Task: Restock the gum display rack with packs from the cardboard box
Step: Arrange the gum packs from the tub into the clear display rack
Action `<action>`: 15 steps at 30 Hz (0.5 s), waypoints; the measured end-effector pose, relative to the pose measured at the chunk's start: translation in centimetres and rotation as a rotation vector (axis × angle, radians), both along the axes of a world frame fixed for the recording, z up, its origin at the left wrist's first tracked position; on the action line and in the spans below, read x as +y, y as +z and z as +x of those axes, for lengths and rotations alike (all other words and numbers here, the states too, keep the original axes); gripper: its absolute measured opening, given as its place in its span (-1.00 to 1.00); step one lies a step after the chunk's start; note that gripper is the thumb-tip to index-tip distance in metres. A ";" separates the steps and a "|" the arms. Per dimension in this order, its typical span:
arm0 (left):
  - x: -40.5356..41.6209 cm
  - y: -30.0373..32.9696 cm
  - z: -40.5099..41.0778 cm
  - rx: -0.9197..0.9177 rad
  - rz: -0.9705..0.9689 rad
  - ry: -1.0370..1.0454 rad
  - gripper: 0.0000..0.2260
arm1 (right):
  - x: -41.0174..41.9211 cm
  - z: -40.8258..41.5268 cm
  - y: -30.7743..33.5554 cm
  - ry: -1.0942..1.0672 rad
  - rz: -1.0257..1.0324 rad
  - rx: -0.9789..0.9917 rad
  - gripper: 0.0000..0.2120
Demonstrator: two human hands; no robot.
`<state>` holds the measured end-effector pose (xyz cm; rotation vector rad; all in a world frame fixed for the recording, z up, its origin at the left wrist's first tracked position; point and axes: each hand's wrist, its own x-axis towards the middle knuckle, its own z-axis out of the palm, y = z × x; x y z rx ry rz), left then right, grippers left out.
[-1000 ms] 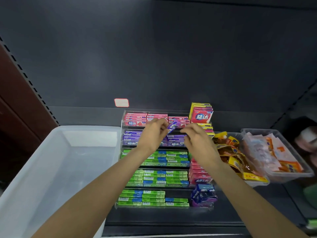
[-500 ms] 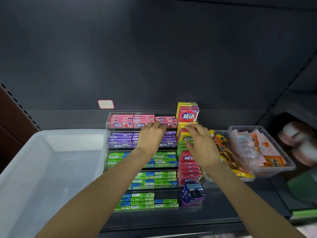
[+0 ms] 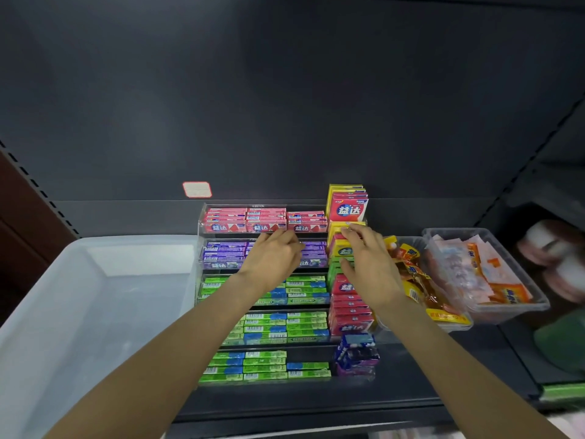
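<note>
Pink packs [image 3: 266,221] top the clear rack [image 3: 200,236], then purple packs [image 3: 223,255], then green-and-blue packs [image 3: 305,289].

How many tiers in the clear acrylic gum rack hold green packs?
3: the third tier from the top, partly behind the left hand, the fourth tier, and the bottom tier. Top two hold pink and purple.

You face a dark grey back panel [image 3: 285,90] that fills the upper view, matte and dimly lit with soft pale patches. A dark shelf [image 3: 411,391] runs below it. On the far left you see a perforated upright [image 3: 38,194] beside a reddish-brown wall [image 3: 19,236]. Another slotted upright [image 3: 538,147] slants on your right.
</note>
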<state>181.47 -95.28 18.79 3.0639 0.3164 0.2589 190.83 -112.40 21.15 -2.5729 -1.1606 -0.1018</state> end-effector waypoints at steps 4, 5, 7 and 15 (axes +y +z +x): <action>-0.2 0.2 -0.3 0.041 0.085 0.007 -0.64 | 0.0 -0.2 -0.1 -0.007 0.007 0.011 -0.44; -0.3 0.2 -0.4 0.049 0.118 0.007 -0.63 | -0.1 -0.3 -0.1 -0.006 0.002 0.013 -0.43; -0.5 0.4 -0.6 0.057 0.170 0.012 -0.62 | -0.1 -0.3 -0.1 -0.004 -0.009 0.015 -0.42; -1.4 1.2 -0.9 0.058 0.050 0.110 -0.62 | -0.3 -1.4 0.8 0.007 0.008 -0.014 -0.43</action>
